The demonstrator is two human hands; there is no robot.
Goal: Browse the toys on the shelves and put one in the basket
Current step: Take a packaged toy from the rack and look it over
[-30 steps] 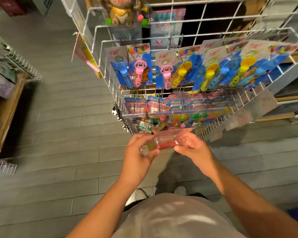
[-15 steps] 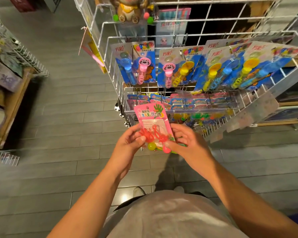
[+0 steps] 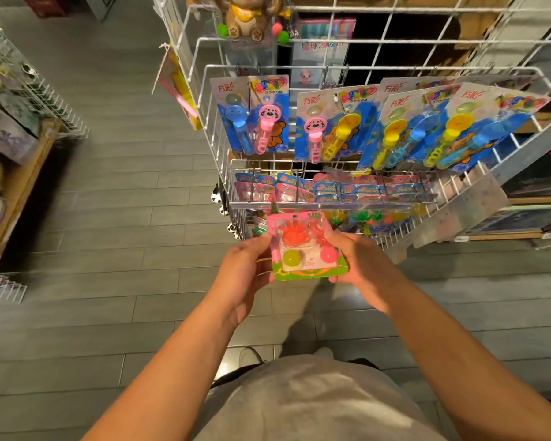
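Pink toy card, left hand, right hand, fingers seemingly clamping its edges

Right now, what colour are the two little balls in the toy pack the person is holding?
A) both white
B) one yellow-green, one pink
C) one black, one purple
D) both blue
B: inside the toy pack, gripped by the left hand and right hand, a yellow-green ball sits beside a pink ball.
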